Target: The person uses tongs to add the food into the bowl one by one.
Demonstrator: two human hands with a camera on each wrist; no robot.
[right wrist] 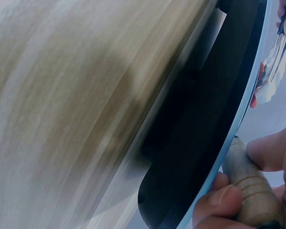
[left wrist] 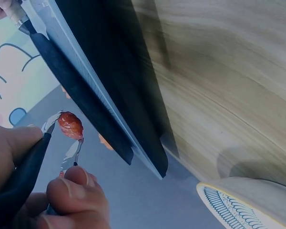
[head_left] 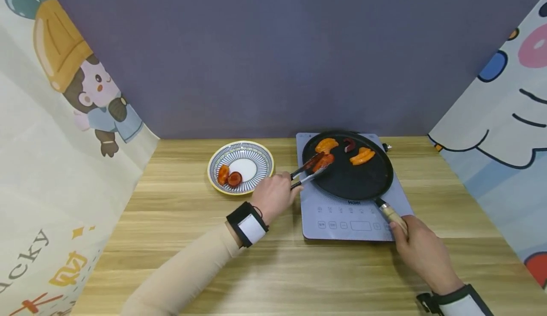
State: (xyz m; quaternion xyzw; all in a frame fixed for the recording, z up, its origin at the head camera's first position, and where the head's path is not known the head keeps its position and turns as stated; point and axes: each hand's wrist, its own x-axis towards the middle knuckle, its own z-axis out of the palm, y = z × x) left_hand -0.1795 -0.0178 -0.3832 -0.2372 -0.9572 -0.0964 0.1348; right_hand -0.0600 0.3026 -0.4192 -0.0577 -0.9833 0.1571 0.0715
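Note:
My left hand (head_left: 273, 195) grips black-handled tongs (head_left: 315, 173), their tips around a glossy reddish-orange piece of food (head_left: 323, 162) over the left part of the black flat pan (head_left: 350, 183). In the left wrist view this red piece (left wrist: 70, 125) shows between the metal tips. My right hand (head_left: 423, 252) is wrapped around the pan's wooden handle (head_left: 395, 219), also seen close up in the right wrist view. On the pan lie an orange scored piece (head_left: 326, 145), a dark red curled piece (head_left: 349, 145) and orange strips (head_left: 362, 156).
Under the pan is a grey induction cooktop (head_left: 312, 233) with printed controls. A patterned plate (head_left: 243, 168) with a yellow rim stands to its left, holding a sausage-like orange piece (head_left: 223, 174) and a round reddish piece (head_left: 234, 179). A dark panel rises behind the wooden table (head_left: 273, 278).

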